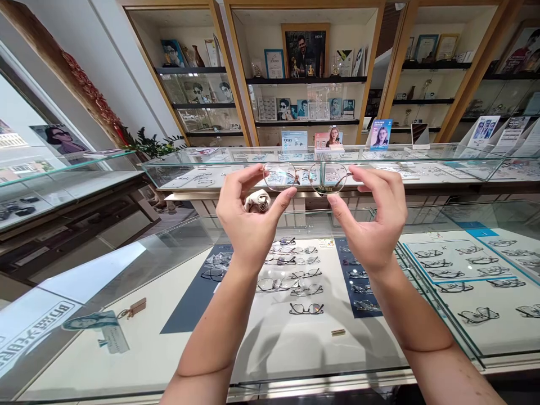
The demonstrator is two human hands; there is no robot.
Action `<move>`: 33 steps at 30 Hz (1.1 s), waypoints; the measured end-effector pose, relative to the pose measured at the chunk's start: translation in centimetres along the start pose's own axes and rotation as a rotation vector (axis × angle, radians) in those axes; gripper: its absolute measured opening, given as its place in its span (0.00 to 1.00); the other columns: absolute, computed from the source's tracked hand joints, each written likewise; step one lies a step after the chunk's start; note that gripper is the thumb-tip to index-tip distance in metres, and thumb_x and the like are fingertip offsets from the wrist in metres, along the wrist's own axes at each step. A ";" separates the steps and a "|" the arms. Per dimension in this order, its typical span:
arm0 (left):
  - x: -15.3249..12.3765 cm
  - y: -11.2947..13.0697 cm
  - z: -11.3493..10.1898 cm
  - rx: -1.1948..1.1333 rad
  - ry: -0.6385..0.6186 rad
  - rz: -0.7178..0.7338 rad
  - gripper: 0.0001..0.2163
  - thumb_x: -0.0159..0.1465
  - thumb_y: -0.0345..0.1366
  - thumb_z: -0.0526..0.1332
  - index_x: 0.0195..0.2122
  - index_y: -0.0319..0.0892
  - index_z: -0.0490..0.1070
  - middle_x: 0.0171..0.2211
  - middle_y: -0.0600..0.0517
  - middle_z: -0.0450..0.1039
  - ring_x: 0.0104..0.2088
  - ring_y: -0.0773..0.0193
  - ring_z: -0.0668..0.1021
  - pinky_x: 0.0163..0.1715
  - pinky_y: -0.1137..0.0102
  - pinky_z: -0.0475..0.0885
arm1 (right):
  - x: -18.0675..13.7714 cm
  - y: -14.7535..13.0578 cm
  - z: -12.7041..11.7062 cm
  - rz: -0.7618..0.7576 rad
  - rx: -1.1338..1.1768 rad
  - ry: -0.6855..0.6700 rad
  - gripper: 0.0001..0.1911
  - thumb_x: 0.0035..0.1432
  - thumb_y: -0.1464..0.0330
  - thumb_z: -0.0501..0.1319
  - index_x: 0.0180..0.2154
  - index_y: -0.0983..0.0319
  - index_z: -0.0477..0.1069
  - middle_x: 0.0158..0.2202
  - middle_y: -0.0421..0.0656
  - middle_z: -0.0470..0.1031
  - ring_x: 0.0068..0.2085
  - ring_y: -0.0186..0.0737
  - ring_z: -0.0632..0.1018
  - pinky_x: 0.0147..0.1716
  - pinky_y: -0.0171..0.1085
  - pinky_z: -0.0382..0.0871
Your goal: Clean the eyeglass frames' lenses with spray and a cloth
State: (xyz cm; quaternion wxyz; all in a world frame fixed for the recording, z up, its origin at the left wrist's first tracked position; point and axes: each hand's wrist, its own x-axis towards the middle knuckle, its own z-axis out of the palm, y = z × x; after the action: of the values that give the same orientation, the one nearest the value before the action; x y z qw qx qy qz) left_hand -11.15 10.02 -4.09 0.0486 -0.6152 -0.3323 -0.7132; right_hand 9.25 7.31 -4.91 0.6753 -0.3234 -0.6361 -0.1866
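Observation:
A pair of thin-rimmed round eyeglasses is held up in the middle of the view, above the glass counter. My left hand grips the left side of the frame with finger and thumb. A crumpled pale cloth is tucked in the palm of that same hand. On the opposite side, my right hand pinches the other end of the eyeglasses. Gold lettering shows at the lower part of the right lens. Both forearms reach up over the counter.
Below my arms is a glass display counter with rows of eyeglasses on white and dark blue panels. Another glass showcase runs across behind it. A photo cutout lies at left. Wooden shelves line the back wall.

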 end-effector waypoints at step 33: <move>-0.1 -0.9 -0.1 0.153 0.178 0.177 0.26 0.58 0.49 0.81 0.54 0.48 0.79 0.47 0.47 0.78 0.50 0.50 0.81 0.53 0.52 0.81 | 0.3 1.1 0.0 0.365 0.299 -0.249 0.19 0.74 0.54 0.63 0.61 0.48 0.81 0.58 0.45 0.85 0.57 0.51 0.84 0.57 0.57 0.80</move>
State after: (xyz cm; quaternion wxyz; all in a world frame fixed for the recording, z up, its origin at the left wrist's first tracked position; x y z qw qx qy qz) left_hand -11.67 10.62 -4.51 0.1873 -0.5711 -0.3243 -0.7305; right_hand 10.02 8.17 -4.84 0.6546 -0.3500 -0.6658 0.0756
